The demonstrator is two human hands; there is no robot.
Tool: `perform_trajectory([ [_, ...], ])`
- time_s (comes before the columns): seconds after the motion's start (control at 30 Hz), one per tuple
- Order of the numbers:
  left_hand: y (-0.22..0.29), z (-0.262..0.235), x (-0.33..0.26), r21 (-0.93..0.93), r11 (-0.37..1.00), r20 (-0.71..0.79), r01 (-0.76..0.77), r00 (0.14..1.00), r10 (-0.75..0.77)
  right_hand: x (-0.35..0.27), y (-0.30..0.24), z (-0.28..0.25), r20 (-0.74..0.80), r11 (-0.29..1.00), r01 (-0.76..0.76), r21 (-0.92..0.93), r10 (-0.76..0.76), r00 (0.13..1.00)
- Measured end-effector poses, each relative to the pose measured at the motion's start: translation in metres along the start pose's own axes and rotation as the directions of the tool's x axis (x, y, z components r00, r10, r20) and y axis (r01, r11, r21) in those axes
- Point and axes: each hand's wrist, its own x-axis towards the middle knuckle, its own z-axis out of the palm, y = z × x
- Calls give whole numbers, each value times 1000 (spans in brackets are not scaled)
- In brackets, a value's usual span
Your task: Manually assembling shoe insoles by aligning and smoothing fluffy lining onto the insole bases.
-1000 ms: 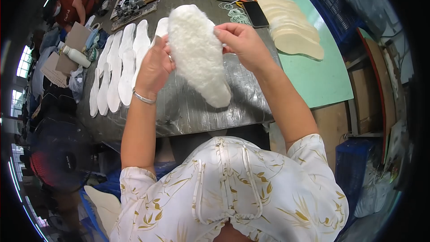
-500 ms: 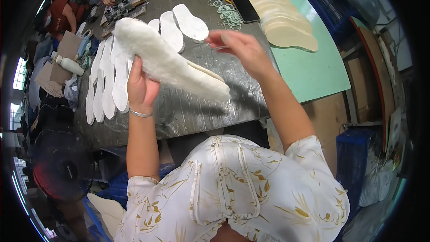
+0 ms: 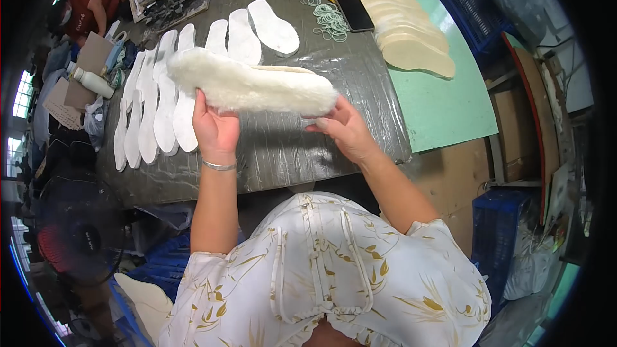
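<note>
A thick bundle of fluffy white insoles (image 3: 254,90) is held up over the table, lying roughly level from left to right. My left hand (image 3: 216,130) grips it from below near its left end, the thumb pressed on the near side. At the right end my right hand (image 3: 347,130) has its fingers closed round the tip; whether a rubber band is in them is too small to see. A smooth cream edge shows along the bundle's far side. Flat white insoles (image 3: 146,125) lie in rows behind and left of it, and a single white insole (image 3: 275,29) lies farther off.
Pale green rubber bands (image 3: 331,24) lie beside a dark phone (image 3: 355,13) and pliers-like orange handles. Overlapping cream insoles (image 3: 418,54) rest on a green board (image 3: 443,112) at right. A fan (image 3: 80,234) stands at lower left. Another person (image 3: 87,13) is at far left.
My right hand has come down from above the table onto the bundle's right end. The bundle has swung from slanting to nearly level. The co-worker's hands at the far frame have left view.
</note>
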Motion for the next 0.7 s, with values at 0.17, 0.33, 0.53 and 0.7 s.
perform_trajectory([
  [0.17,-13,-19,-5,-210,976,98,54,995,-34,10,5,16,-233,997,54,50,-41,972],
  [0.33,-15,-72,-14,-265,939,402,219,910,-98,27,-35,3,-218,977,149,-151,-180,959],
  [0.53,25,-34,-1,660,673,489,-335,871,-46,55,-127,11,210,753,301,-585,-218,953],
  [0.7,-16,39,3,575,787,777,-221,448,-442,63,-150,38,386,489,357,-796,-45,921],
])
